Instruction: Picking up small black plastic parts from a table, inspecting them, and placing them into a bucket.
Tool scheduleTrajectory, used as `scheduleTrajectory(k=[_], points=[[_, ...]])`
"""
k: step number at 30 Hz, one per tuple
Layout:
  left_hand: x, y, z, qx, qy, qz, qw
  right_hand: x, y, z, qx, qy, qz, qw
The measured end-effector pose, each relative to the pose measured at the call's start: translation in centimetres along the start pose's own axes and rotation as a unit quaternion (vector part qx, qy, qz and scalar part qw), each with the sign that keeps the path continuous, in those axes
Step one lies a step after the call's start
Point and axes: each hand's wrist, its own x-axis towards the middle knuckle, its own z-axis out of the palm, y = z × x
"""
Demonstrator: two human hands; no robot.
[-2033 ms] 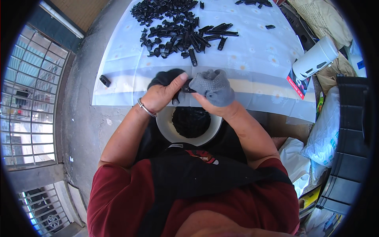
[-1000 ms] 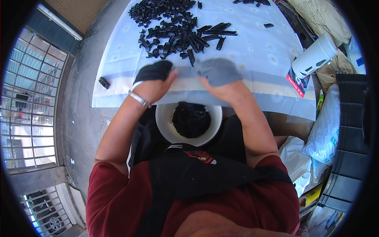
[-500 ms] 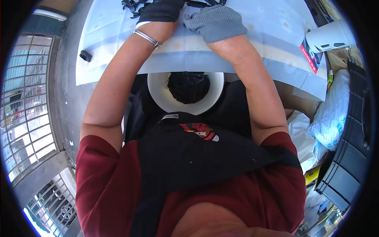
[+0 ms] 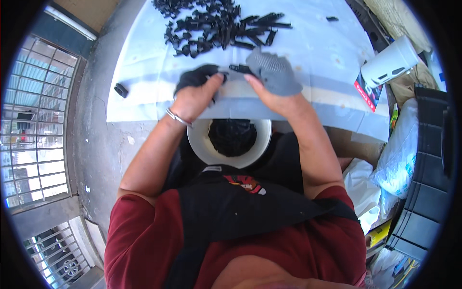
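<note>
My left hand (image 4: pixel 199 85), in a black glove with the thumb bare, is closed just above the near part of the white-covered table. Small dark bits show at its thumb, too blurred to name. Facing it, my right hand (image 4: pixel 274 77), in a grey glove with bare thumb, pinches a long black plastic piece (image 4: pixel 238 69) that points toward the left hand. Beyond both hands lies a loose pile of small black plastic pieces (image 4: pixel 199 30), with longer black pieces (image 4: pixel 262 30) at its right side. A white bowl (image 4: pixel 195 144) with black contents sits below the table edge.
A small black object (image 4: pixel 121 90) lies near the table's left edge. On the right stand a white plastic container (image 4: pixel 390 62) and a red and black card (image 4: pixel 368 94). Plastic bags (image 4: pixel 397 154) and a black crate (image 4: pixel 426 168) are beside the table at right.
Both hands have come back from the far side toward me, and the view has tilted to show more of the table. The black piece at my right hand is now visible.
</note>
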Motion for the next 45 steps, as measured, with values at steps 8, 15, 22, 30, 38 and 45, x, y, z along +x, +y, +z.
scheduleTrajectory(k=[8, 15, 22, 30, 38, 45], points=[[-1.7, -0.1, 1.0, -0.073, -0.024, -0.012, 0.997, -0.1, -1.2, 0.9, 0.066, -0.027, -0.053, 0.996], [-1.6, 0.6, 1.0, -0.148, -0.024, -0.076, 0.986, -0.1, -3.0, -0.5, 0.141, -0.027, 0.038, 0.989], [-2.1, 0.7, 0.8, -0.118, -0.041, -0.007, 0.992, 0.1, -3.8, -0.6, 0.104, -0.039, 0.008, 0.994], [-1.5, 0.2, 0.3, -0.182, -0.041, -0.017, 0.982, 0.0, -2.4, -0.7, 0.056, 0.004, -0.027, 0.998], [-1.3, 0.3, 0.7, 0.012, -0.059, 0.046, 0.997, -0.2, -1.9, 0.6, 0.142, -0.086, 0.016, 0.986], [-1.9, -0.2, 1.2, -0.421, -0.136, -0.184, 0.878, 0.3, -2.5, -0.7, 0.271, -0.127, 0.051, 0.953]])
